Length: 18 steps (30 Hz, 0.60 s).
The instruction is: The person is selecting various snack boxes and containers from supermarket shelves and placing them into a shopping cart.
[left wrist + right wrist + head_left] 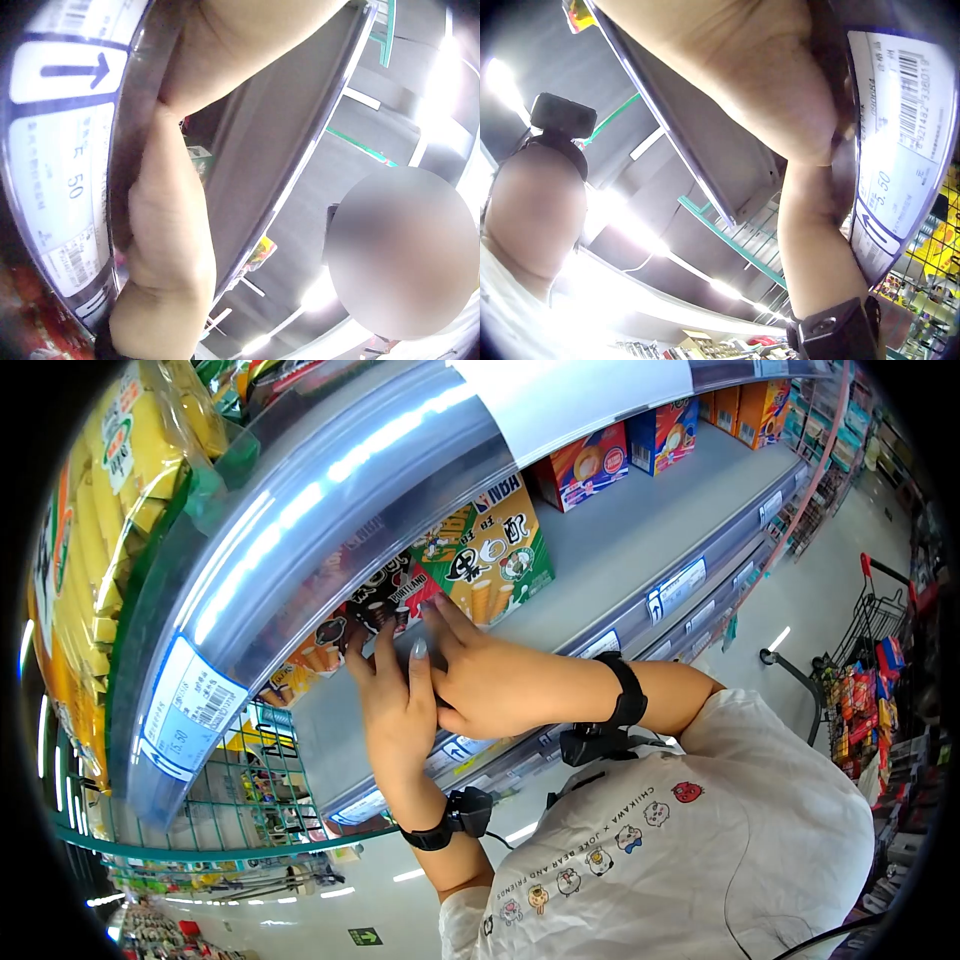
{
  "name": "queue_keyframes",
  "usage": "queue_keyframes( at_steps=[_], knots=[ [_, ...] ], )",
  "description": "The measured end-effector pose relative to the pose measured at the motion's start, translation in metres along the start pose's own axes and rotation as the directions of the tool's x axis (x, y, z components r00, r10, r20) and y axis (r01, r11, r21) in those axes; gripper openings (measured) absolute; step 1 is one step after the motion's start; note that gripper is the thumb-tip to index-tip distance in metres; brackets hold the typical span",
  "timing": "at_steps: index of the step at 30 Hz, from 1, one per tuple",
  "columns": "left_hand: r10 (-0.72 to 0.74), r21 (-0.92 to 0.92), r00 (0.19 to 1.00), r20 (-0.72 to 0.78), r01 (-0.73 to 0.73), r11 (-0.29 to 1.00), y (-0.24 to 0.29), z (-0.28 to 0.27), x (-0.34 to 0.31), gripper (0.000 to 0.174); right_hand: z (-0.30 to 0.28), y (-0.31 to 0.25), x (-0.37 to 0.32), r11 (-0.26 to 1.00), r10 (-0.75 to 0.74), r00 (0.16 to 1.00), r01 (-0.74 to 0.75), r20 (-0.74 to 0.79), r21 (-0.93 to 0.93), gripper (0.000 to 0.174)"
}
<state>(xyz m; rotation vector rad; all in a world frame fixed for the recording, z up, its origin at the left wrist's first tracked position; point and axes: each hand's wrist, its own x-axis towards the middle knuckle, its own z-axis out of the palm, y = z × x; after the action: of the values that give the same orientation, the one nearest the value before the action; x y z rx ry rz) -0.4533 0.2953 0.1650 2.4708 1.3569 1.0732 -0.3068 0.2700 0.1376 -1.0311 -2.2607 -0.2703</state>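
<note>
In the head view, a green and yellow snack box [490, 555] printed NBA, with cones on it, stands on the grey shelf. Left of it is a dark box [385, 595] lettered PORTLAND, partly behind fingers and the upper shelf's edge. My left hand [395, 705] has its fingers spread towards that dark box, tips right at its front. Close against it, my right hand [475, 680] reaches in from the right, fingers extended towards the same boxes. The two hands overlap, hiding part of the right palm. Both wrist views show mainly crossing forearms beneath the shelf edge.
A clear shelf edge with a price label [190, 705] curves overhead at left. Yellow packages [120, 480] stand above it. Blue and red boxes [590, 465] sit farther right on the shelf. A green wire basket [270, 780] hangs lower left; a loaded cart [855, 700] stands at right.
</note>
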Motion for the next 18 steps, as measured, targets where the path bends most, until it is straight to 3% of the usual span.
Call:
queue_keyframes(
  at_steps=[5,8,10,14,16,18],
  knots=[
    [-0.089,-0.066,0.995,0.041,0.092,0.994,0.005,-0.003,0.000,0.039,-0.011,-0.002,0.000,0.999,0.012,1.000,-0.011,-0.023,0.050,0.048],
    [-0.023,-0.051,1.000,0.005,0.023,0.998,-0.001,-0.003,-0.001,0.041,-0.008,-0.003,0.000,0.996,0.023,0.999,-0.019,-0.047,0.083,0.047],
    [-0.010,0.004,0.988,-0.152,0.010,1.000,0.003,-0.007,-0.006,0.040,-0.013,-0.006,0.001,0.999,0.002,0.998,0.002,-0.061,0.054,0.046],
    [0.172,0.001,0.906,-0.387,-0.186,0.983,0.027,-0.031,-0.024,0.041,-0.027,-0.017,-0.002,0.979,-0.083,0.933,0.141,-0.350,0.145,0.048],
    [0.135,-0.159,0.880,-0.454,-0.229,0.960,0.040,-0.031,-0.041,0.043,-0.036,-0.023,-0.014,0.959,-0.161,0.852,0.254,-0.497,0.125,0.051],
    [0.077,-0.323,0.859,-0.505,-0.271,0.907,0.049,-0.020,-0.058,0.044,-0.039,-0.033,-0.034,0.969,-0.123,0.794,0.226,-0.596,0.102,0.053]
  ],
)
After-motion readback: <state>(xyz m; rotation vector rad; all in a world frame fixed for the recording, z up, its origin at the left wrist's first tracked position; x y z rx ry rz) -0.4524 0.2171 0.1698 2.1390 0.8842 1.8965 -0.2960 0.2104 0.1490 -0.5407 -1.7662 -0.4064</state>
